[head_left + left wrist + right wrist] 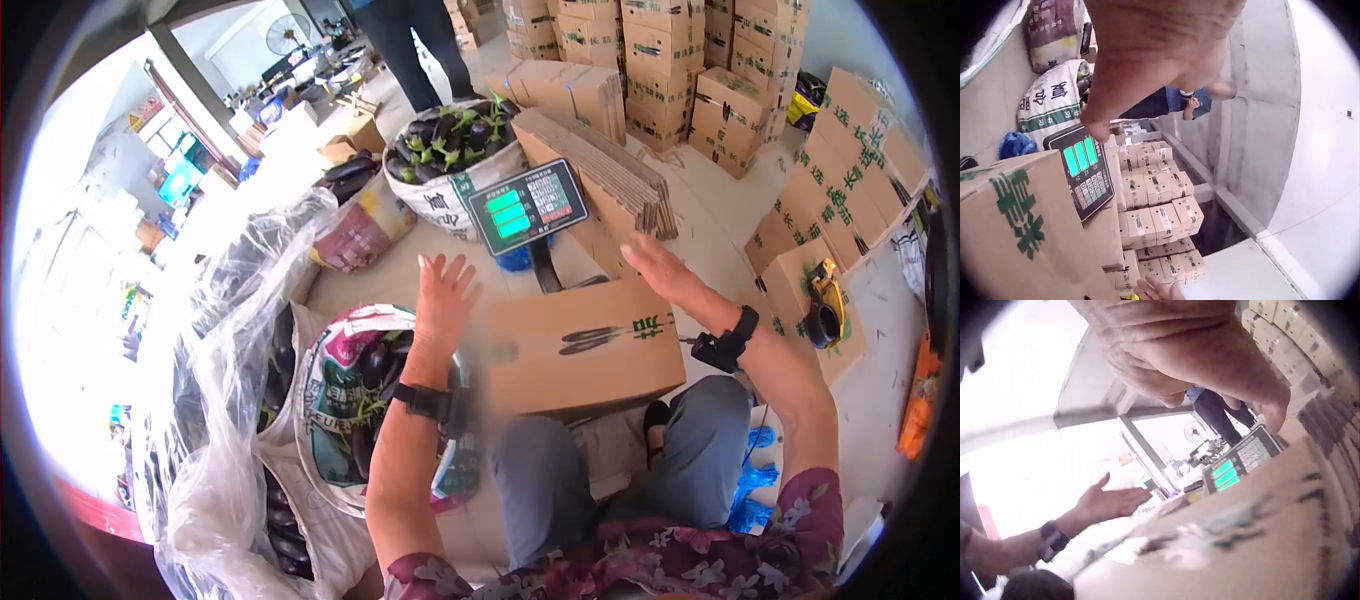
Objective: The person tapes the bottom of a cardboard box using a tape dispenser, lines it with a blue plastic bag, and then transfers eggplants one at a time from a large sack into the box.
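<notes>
Whereas the left hand is open with fingers spread, holding nothing, the right hand's fingers are extended, apparently clear of the printed cardboard box below them; the scale display stands beyond.

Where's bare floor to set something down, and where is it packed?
Bare floor shows between the flattened cardboard stack and the printed cardboard on the right; a smaller patch lies between the white eggplant sack and the open bag by the left hand. Crowded: the left, plastic sheeting against bags.

Matt brown cardboard box; glossy purple-black eggplants.
</notes>
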{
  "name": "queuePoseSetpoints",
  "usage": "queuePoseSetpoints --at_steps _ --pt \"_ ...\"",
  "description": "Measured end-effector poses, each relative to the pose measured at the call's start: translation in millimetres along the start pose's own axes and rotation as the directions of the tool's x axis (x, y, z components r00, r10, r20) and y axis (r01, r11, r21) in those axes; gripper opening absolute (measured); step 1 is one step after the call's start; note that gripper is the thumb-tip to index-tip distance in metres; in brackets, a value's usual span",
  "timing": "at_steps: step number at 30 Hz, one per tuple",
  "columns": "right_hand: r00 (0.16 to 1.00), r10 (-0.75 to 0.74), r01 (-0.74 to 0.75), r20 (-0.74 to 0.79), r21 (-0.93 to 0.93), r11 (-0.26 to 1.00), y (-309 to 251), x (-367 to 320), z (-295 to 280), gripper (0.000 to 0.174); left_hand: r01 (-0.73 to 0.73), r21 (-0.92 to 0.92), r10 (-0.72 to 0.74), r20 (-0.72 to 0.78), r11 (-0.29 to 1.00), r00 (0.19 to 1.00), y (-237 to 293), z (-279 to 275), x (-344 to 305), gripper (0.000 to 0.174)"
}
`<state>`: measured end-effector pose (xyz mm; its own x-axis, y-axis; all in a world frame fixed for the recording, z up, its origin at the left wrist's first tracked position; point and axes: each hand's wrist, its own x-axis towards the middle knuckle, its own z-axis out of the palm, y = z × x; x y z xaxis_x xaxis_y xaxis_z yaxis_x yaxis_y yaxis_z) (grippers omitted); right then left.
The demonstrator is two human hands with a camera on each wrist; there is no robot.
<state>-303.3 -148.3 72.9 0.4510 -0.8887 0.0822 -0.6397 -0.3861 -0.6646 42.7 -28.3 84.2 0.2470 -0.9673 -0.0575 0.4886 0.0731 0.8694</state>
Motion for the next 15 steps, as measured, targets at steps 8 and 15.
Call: queuePoseSetpoints --at_steps 8,15 --pt "0.899 0.011 -0.330 0.439 0.660 0.674 -58 6 -1 0.092 0.108 -0.121 -0.112 -0.021 0.987 0.993 -14 -4 14 0.102" --pt "0.876 0.046 -0.413 0.480 0.696 0.588 -46 2 26 0.100 0.120 -0.169 -0.129 -0.045 0.978 0.991 -17 -4 17 0.100"
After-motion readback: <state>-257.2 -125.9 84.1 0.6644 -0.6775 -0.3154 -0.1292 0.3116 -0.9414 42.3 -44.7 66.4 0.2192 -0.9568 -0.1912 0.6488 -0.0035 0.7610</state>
